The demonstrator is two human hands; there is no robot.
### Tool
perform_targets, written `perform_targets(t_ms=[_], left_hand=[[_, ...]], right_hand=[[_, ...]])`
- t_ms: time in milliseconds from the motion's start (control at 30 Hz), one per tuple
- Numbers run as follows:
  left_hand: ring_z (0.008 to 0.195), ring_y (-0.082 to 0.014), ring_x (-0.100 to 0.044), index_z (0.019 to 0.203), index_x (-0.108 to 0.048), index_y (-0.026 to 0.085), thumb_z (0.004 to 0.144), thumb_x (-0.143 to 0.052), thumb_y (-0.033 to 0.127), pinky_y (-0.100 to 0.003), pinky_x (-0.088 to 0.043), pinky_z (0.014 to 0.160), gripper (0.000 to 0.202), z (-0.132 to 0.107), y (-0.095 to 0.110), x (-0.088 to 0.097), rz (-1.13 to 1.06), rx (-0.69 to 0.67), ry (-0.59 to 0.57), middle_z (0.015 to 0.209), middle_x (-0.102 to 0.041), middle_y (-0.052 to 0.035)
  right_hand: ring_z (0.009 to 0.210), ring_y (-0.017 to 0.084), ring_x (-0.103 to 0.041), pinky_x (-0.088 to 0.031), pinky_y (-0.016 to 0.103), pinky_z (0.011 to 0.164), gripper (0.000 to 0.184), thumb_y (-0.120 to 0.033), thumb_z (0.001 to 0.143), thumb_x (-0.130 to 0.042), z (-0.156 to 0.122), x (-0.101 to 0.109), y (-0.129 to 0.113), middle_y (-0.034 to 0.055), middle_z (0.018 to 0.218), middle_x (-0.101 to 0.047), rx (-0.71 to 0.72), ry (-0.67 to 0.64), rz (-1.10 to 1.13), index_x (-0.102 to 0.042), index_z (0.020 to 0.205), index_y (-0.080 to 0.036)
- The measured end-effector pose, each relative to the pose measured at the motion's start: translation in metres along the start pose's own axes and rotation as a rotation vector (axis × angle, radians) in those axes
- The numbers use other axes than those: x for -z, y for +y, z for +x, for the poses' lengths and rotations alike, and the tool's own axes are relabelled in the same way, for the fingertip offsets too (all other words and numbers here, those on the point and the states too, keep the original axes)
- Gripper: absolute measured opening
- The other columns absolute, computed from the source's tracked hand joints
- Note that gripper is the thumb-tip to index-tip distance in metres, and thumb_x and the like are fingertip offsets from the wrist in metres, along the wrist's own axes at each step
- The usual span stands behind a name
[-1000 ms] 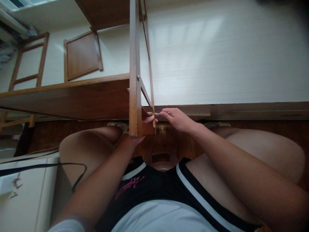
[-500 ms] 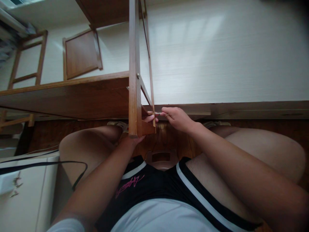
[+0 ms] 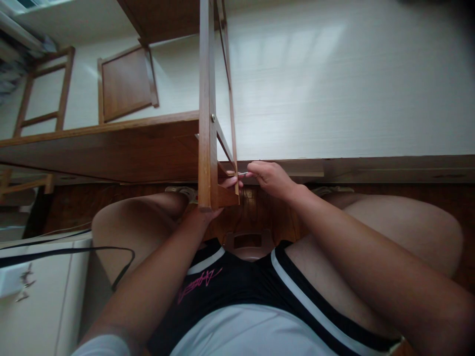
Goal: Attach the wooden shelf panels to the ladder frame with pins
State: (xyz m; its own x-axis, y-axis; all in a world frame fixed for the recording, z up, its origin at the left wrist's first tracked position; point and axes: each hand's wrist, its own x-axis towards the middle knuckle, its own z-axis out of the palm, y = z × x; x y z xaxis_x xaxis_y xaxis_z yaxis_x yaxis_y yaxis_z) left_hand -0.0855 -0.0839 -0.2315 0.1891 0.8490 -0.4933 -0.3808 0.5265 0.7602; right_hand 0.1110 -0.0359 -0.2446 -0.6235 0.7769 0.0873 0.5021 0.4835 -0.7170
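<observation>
A brown wooden furniture frame (image 3: 207,163) rises in front of me, its upright post nearest and a bolt head on its side. Behind the post, my left hand (image 3: 229,182) grips the slim wooden rail (image 3: 236,187) at the lower end; the post hides part of this hand. My right hand (image 3: 270,176) is closed in a pinch on a thin metal rod (image 3: 243,173), which points left at that rail. Whether the rod's tip sits in a hole is too small to tell.
A wide wooden panel (image 3: 111,153) runs left from the post. On the white surface (image 3: 352,89) lie a framed wooden panel (image 3: 128,84) and a ladder-like wooden frame (image 3: 44,94). A pale cabinet (image 3: 40,296) with keys and a black strap (image 3: 74,250) stands at lower left.
My right hand has tipped slightly upward at the wrist, and the metal rod slants a little more. My left hand and the furniture frame stay nearly in place.
</observation>
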Motion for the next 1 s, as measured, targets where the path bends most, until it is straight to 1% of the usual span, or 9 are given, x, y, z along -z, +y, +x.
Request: perform_targets(t_ms=[167, 300, 467, 567, 667, 833, 967, 1000], left_hand=[[0.063, -0.0113, -0.064, 0.09, -0.07, 0.015, 0.072, -0.078, 0.027, -0.023, -0.052, 0.06, 0.023, 0.001, -0.001, 0.001, 0.003, -0.024, -0.014, 0.076, -0.071, -0.002], [0.063, -0.0111, -0.064, 0.089, -0.069, 0.015, 0.072, -0.078, 0.027, -0.023, -0.051, 0.061, 0.023, 0.001, -0.001, 0.002, 0.004, -0.015, -0.02, 0.076, -0.07, -0.0016], [0.065, -0.0109, -0.064, 0.089, -0.071, 0.016, 0.076, -0.076, 0.028, -0.022, -0.049, 0.063, 0.019, 0.003, -0.003, 0.006, 0.022, -0.026, -0.043, 0.077, -0.07, -0.0012], [0.067, -0.011, -0.063, 0.091, -0.072, 0.016, 0.077, -0.075, 0.029, -0.022, -0.048, 0.063, 0.019, 0.006, -0.005, 0.01, 0.046, -0.038, -0.075, 0.078, -0.069, -0.0009], [0.067, -0.0109, -0.062, 0.093, -0.073, 0.017, 0.078, -0.074, 0.031, -0.022, -0.046, 0.061, 0.021, 0.007, -0.006, 0.012, 0.064, -0.032, -0.096, 0.079, -0.069, -0.0007], [0.068, -0.0111, -0.061, 0.096, -0.073, 0.016, 0.077, -0.075, 0.031, -0.023, -0.045, 0.063, 0.024, 0.005, -0.003, 0.01, 0.082, -0.04, -0.083, 0.078, -0.068, -0.0014], [0.069, -0.0105, -0.061, 0.093, -0.073, 0.017, 0.076, -0.076, 0.031, -0.023, -0.044, 0.065, 0.021, 0.007, -0.004, 0.012, 0.081, -0.033, -0.098, 0.079, -0.068, -0.0001], [0.07, -0.0104, -0.061, 0.091, -0.073, 0.017, 0.076, -0.076, 0.031, -0.023, -0.044, 0.065, 0.02, 0.007, -0.005, 0.013, 0.085, -0.04, -0.101, 0.08, -0.068, 0.0001]], right_hand=[[0.077, 0.017, -0.048, -0.031, 0.028, 0.07, 0.026, -0.029, 0.101, -0.037, 0.0, -0.004, 0.005, 0.0056, 0.084, -0.058, 0.062, 0.042, -0.055, -0.051, 0.08, -0.02], [0.072, 0.016, -0.048, -0.03, 0.027, 0.066, 0.031, -0.034, 0.102, -0.036, -0.002, -0.011, 0.008, 0.0043, 0.079, -0.057, 0.076, 0.078, -0.039, -0.05, 0.078, -0.02], [0.061, 0.014, -0.042, -0.026, 0.028, 0.061, 0.044, -0.048, 0.102, -0.032, -0.003, -0.014, 0.001, 0.0016, 0.067, -0.051, 0.0, 0.101, 0.012, -0.047, 0.072, -0.02], [0.06, 0.014, -0.041, -0.025, 0.028, 0.06, 0.053, -0.053, 0.102, -0.029, 0.0, -0.014, -0.005, 0.0019, 0.064, -0.051, -0.03, 0.129, 0.07, -0.049, 0.067, -0.019], [0.059, 0.013, -0.042, -0.026, 0.028, 0.06, 0.058, -0.056, 0.101, -0.03, 0.005, -0.013, -0.007, 0.0021, 0.062, -0.051, -0.062, 0.139, 0.114, -0.052, 0.063, -0.018], [0.06, 0.014, -0.044, -0.027, 0.028, 0.061, 0.053, -0.054, 0.1, -0.036, 0.01, -0.013, -0.006, 0.0022, 0.062, -0.052, -0.068, 0.153, 0.069, -0.053, 0.065, -0.018], [0.059, 0.015, -0.043, -0.025, 0.027, 0.059, 0.039, -0.054, 0.097, -0.044, 0.009, -0.014, -0.004, 0.0005, 0.064, -0.052, -0.131, 0.207, 0.026, -0.055, 0.082, -0.019], [0.059, 0.015, -0.043, -0.026, 0.027, 0.059, 0.037, -0.053, 0.096, -0.045, 0.009, -0.014, -0.003, 0.0002, 0.065, -0.052, -0.128, 0.21, 0.029, -0.054, 0.085, -0.02]])
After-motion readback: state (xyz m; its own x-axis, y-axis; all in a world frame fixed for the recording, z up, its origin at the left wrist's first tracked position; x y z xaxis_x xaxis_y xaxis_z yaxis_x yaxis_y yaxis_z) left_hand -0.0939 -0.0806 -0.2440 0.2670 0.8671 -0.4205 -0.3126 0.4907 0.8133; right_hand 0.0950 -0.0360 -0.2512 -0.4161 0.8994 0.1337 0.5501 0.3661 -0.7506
